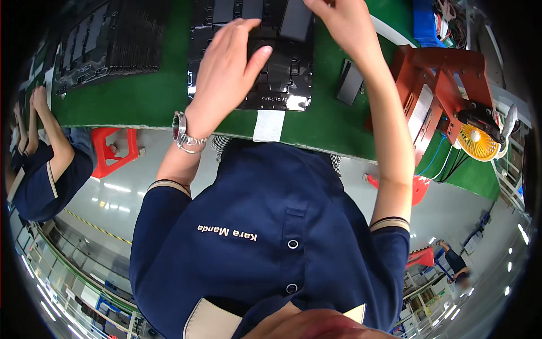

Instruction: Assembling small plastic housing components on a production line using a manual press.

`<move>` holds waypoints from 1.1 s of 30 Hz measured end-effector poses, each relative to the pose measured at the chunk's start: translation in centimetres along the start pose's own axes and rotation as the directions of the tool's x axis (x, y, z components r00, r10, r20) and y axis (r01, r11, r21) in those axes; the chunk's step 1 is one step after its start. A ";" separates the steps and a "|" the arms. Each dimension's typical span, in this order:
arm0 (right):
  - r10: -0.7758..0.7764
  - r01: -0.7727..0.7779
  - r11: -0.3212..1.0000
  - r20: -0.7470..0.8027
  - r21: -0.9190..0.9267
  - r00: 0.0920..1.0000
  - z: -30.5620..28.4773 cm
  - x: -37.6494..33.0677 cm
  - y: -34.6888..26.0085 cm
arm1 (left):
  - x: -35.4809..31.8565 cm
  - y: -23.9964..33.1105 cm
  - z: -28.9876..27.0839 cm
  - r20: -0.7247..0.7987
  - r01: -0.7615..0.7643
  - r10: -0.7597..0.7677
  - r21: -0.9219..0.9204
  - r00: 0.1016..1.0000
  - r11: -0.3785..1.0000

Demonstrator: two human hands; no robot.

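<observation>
A shiny black moulded plastic tray (288, 68) lies on the green table (169, 101) in front of me. Dark grey rectangular pieces (252, 9) sit in its far recesses. My left hand (228, 65) is over the tray's left half, palm down, with fingers stretched and thumb apart; it holds nothing. At the top edge, my right hand (341, 22) has its thumb at the corner of a tilted dark rectangular block (296, 21) above the tray. Its other fingertips are largely cut off by the picture edge. Another dark block (350, 83) rests on the table beside my right forearm.
Stacked black trays (121, 45) stand at the left. On the right are a reddish-brown metal fixture (440, 62), a yellow fan (479, 141) with cables, and a blue bin (426, 25). Red stools (113, 150) stand below the table; another person (45, 181) works at far left.
</observation>
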State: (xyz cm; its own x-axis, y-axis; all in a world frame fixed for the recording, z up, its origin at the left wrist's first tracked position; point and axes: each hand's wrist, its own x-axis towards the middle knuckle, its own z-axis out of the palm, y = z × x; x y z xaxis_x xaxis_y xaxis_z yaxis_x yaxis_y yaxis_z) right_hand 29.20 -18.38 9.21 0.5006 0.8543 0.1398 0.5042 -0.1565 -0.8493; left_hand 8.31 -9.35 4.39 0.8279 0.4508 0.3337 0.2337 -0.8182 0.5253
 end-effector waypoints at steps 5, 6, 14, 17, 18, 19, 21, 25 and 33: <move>-0.070 0.073 0.978 0.020 -0.195 0.997 2.7 5.5 6.7 | -0.5 -2.3 1.6 0.050 -0.041 0.032 0.178 0.998 0.983; -0.170 0.170 0.946 0.026 -0.277 0.985 2.8 5.6 8.0 | -0.5 -2.3 1.8 0.061 -0.058 0.048 0.162 0.997 0.985; -0.173 0.353 0.721 0.339 -0.596 0.925 -4.9 -4.9 3.7 | -1.3 -2.5 1.2 0.085 -0.008 -0.003 0.128 0.996 0.992; 0.040 0.256 0.690 0.390 -0.677 0.920 -5.4 -10.4 3.1 | -1.3 -2.2 1.1 0.054 -0.008 0.002 0.129 0.999 0.992; 0.046 0.259 0.657 0.380 -0.708 0.924 -5.0 -11.6 3.1 | -1.2 -1.9 1.1 0.025 -0.010 0.006 0.136 1.000 0.991; 0.054 0.256 0.623 0.367 -0.739 0.929 -4.9 -12.4 3.1 | -1.0 -1.4 1.0 0.031 -0.018 0.014 0.130 0.999 0.991; 0.058 0.223 0.665 0.348 -0.713 0.936 -5.2 -12.6 3.0 | -0.6 0.0 0.6 0.006 0.017 -0.017 -0.048 1.000 0.999; -0.058 0.200 0.810 0.265 -0.551 0.962 -5.6 -12.3 1.4 | -1.2 4.7 0.2 0.403 0.406 -0.156 -0.667 0.902 0.624; -0.289 0.282 0.948 -0.029 -0.145 0.957 -2.5 -12.4 -1.3 | -0.6 7.9 1.9 0.534 0.553 -0.147 -0.818 0.833 0.160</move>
State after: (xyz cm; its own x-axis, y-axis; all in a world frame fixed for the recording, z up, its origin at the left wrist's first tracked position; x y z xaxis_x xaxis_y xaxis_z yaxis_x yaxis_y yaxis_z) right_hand 24.09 -30.00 9.90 0.3536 0.8482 0.3944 0.7217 0.0209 -0.6919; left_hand 10.60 -16.79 6.83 0.9272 0.3051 -0.2172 0.0778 0.4103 0.9086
